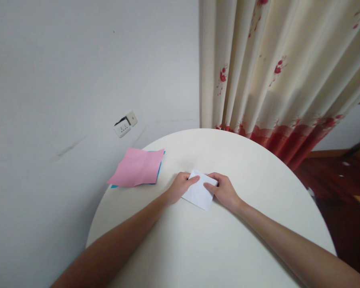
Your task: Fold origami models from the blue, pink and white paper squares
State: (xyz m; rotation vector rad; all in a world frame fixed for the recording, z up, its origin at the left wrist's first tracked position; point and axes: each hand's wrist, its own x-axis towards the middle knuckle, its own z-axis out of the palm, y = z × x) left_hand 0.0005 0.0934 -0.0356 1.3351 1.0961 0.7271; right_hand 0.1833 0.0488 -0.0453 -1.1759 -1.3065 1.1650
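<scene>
A small folded sheet of white paper (pixel 199 196) is held between my two hands, tilted a little above the table or touching it; I cannot tell which. My left hand (pixel 181 187) grips its left side, thumb on top and fingers hidden underneath. On the opposite side, my right hand (pixel 223 191) pinches the upper right edge, with its thumb lying on the paper and the other fingers behind. Left of my hands lies a creased pink sheet of paper (pixel 139 168), on top of blue paper (pixel 159 170) that shows along its edges.
The round white table (pixel 222 148) stands against a pale wall (pixel 78 72) at the left and back. A wall socket (pixel 122 128) is above the pink paper. Cream curtains (pixel 243 60) with red flowers hang behind the table, and dark wooden floor (pixel 327 212) shows at the right.
</scene>
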